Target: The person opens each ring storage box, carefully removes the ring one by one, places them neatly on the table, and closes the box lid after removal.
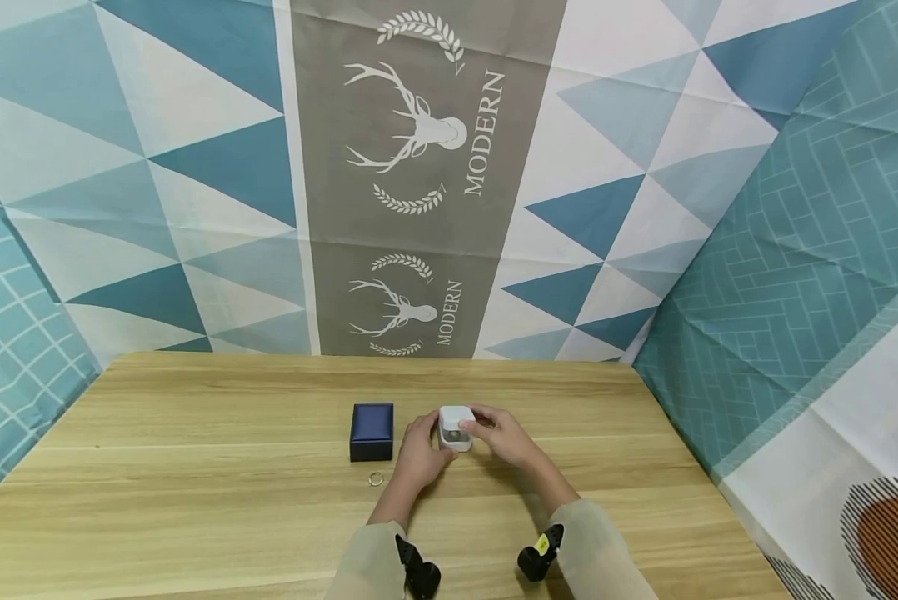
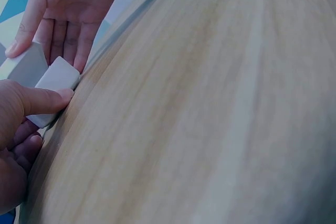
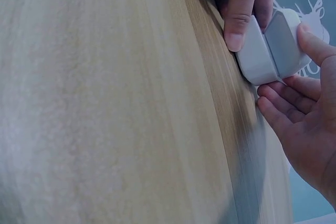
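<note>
A small white hinged box point(image 1: 455, 445) stands on the table with its lid point(image 1: 456, 414) tilted partway up. Something greyish shows in the gap, too small to make out. My left hand point(image 1: 419, 456) grips the lower half from the left, the thumb point(image 2: 52, 99) across its front. From the right, my right hand point(image 1: 503, 435) holds the lid, thumb point(image 3: 314, 44) on its front edge and the other fingers behind and beside the box. A thin ring point(image 1: 376, 479) lies on the table, left of my left wrist. Behind the ring sits a closed dark blue box point(image 1: 371, 432).
The wooden table point(image 1: 194, 500) reaches back to a patterned cloth wall point(image 1: 404, 192). More patterned cloth hangs along the right side point(image 1: 779, 275) and the left side point(image 1: 22, 333). A black wrist camera point(image 1: 541, 552) is strapped to the right sleeve.
</note>
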Tool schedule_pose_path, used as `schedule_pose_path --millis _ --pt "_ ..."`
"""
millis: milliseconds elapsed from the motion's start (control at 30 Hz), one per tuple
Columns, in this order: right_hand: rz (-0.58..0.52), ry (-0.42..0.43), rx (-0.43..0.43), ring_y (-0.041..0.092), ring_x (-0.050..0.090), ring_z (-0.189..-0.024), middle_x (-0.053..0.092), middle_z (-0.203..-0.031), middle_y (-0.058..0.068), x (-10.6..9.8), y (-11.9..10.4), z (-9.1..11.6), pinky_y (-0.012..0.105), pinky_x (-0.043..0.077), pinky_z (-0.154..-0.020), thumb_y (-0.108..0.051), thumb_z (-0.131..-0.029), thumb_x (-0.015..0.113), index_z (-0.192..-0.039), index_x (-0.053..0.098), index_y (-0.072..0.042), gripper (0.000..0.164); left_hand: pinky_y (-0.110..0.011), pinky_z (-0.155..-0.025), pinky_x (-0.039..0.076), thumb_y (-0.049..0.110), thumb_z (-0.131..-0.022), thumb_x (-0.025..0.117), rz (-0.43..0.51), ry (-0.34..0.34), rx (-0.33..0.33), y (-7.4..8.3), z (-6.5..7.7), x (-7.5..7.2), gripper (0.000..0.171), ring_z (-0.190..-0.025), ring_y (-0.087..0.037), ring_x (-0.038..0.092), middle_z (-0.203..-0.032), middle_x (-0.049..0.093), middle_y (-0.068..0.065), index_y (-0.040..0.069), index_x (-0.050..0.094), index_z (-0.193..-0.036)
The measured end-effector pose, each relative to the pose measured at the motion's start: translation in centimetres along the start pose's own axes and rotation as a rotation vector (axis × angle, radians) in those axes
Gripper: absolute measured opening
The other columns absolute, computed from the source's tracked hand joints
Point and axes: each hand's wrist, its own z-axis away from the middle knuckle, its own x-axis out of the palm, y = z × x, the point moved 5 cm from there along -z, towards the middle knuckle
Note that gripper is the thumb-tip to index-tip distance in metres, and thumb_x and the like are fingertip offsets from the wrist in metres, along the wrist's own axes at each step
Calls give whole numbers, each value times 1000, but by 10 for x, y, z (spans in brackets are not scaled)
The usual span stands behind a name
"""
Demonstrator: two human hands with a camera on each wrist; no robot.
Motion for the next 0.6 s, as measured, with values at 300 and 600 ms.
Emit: schedule_pose_path --millis 300,600 --pt "5 -12 -4 33 54 -117 54 -130 21 -2 -18 8 49 45 -98 -29 -95 54 -135 43 7 55 -51 -105 37 9 -73 77 2 5 0 1 0 -1 71 -125 -37 44 -132 50 -21 -5 44 -135" --pt "23 -21 -7 34 54 -117 54 -130 23 -4 -36 16 49 44 -99 -25 -96 53 -134 43 10 53 -51 -105 38 8 -73 77 3 11 7 0 1 -1 70 -124 -37 45 -131 51 -21 -5 45 -134"
